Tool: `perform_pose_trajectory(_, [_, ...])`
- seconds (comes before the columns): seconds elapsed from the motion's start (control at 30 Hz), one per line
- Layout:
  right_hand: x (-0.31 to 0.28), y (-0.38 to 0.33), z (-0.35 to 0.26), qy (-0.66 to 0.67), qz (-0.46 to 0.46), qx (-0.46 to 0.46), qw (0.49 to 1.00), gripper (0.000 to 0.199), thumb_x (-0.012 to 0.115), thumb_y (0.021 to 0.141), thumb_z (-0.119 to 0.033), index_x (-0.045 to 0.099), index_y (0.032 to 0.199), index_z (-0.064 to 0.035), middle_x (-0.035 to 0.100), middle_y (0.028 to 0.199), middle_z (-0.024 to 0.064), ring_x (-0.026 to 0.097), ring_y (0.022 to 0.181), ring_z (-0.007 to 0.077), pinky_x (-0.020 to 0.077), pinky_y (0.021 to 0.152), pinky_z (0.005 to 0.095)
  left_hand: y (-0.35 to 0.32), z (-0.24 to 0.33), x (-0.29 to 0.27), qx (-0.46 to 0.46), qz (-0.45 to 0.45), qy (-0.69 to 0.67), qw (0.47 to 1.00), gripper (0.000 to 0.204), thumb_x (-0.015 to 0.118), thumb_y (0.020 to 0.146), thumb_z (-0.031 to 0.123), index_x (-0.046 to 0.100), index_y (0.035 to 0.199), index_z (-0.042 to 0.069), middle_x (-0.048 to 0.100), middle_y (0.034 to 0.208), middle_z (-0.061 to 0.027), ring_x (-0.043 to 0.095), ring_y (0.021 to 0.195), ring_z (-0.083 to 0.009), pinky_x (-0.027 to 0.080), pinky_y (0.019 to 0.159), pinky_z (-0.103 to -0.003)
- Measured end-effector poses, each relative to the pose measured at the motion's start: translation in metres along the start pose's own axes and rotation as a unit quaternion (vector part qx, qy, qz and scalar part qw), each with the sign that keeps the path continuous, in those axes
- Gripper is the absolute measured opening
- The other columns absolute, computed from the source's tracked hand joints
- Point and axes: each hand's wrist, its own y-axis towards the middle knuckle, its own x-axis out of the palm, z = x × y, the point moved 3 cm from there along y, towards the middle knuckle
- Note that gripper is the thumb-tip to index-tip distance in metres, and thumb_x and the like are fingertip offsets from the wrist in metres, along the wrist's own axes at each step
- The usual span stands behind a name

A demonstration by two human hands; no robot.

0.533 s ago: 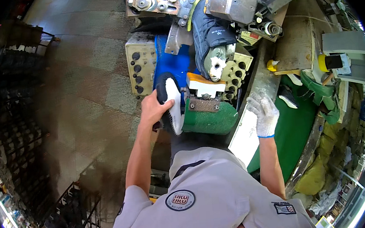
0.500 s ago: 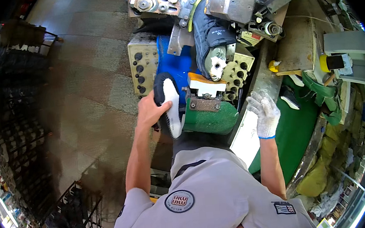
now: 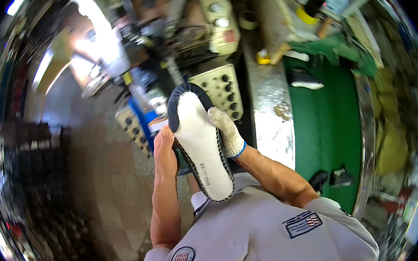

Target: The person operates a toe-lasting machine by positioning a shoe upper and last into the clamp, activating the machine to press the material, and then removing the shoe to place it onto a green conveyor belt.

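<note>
A dark shoe upper [image 3: 199,146] is held up in front of my chest with its underside facing me. Its sole face shows a white insole board, edged with stitching and dark gathered fabric at the far end. My bare left hand [image 3: 164,146] grips its left edge, thumb along the side. On the opposite edge, my right hand [image 3: 226,132] closes on it in a whitish knit glove with a blue cuff. Most of the fingers of both hands are hidden behind the shoe upper.
Beyond the shoe stands a blurred metal machine [image 3: 160,44] with a cream control box [image 3: 219,91] bearing black knobs. To the right, a metal ledge [image 3: 273,124] borders a green surface [image 3: 322,129] with a dark shoe [image 3: 305,78] on it. Dark racks [image 3: 33,182] stand at left.
My view has turned to the right. The shoe upper has come in front of my chest, its underside turned toward me, and my gloved right hand has closed on it.
</note>
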Motion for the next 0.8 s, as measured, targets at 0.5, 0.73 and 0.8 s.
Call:
perform_pose_trajectory(0.5, [-0.468,-0.307,-0.118,-0.468,0.592,0.175,0.632,0.071,0.069,0.082,-0.060,0.070,0.108,0.0067,0.073,0.095,0.0248,0.073,0.089,0.0351,0.0558,0.078,0.0401,-0.015,-0.257,0.213,-0.189,-0.374,0.471,0.776,0.047,0.063,0.099,0.031,0.060,0.130,-0.004,0.070,0.107,-0.0144,0.068,0.095,-0.0180,0.057,0.077,-0.031])
perform_pose_trajectory(0.73, [-0.567,-0.377,-0.062,-0.528,0.588,0.261,0.555,0.062,0.062,0.089,-0.048,0.064,0.121,0.0060,0.072,0.106,0.0241,0.069,0.105,0.0363,0.0535,0.091,0.0449,-0.031,-0.307,0.254,-0.191,-0.458,0.515,0.699,0.042,0.066,0.097,0.024,0.062,0.127,-0.005,0.072,0.110,-0.0157,0.069,0.097,-0.0185,0.053,0.084,-0.029])
perform_pose_trajectory(0.8, [-0.564,-0.417,-0.087,-0.410,0.657,0.253,0.579,0.055,0.063,0.087,-0.047,0.069,0.114,0.0003,0.070,0.109,0.0246,0.068,0.104,0.0379,0.0532,0.092,0.0451,-0.025,-0.317,0.248,-0.217,-0.445,0.509,0.704,0.039,0.066,0.097,0.022,0.063,0.125,-0.005,0.072,0.106,-0.0125,0.069,0.092,-0.0171,0.054,0.079,-0.029])
